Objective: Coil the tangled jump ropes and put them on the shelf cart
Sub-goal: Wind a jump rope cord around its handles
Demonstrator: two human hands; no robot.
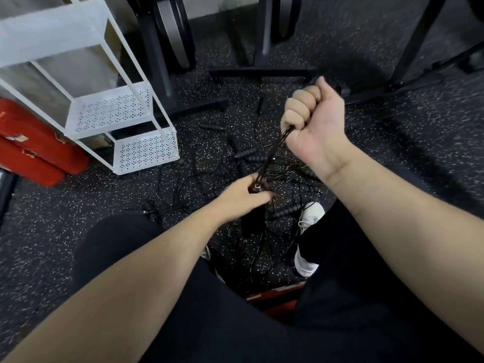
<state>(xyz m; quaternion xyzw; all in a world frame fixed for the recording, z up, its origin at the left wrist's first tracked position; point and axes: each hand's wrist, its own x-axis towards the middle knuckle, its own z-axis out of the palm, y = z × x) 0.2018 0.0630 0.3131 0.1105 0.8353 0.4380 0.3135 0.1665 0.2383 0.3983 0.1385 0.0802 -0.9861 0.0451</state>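
My left hand (243, 193) grips a pair of black jump rope handles (258, 187) at their top ends. A short bundle of black rope (273, 153) runs taut from those handles up into my right hand (311, 119), which is raised in a fist around the rope. Under both hands a tangle of thin black jump ropes (235, 179) with several ribbed black handles lies spread on the speckled floor. The white shelf cart (146, 150) stands at the left, its perforated trays showing nothing inside.
Red cases (39, 150) lie left of the cart. Black exercise machine frames and bases (262, 72) stand behind the tangle. My knees in black trousers and white shoes (307, 260) flank the ropes. A red edge (275, 293) shows below me.
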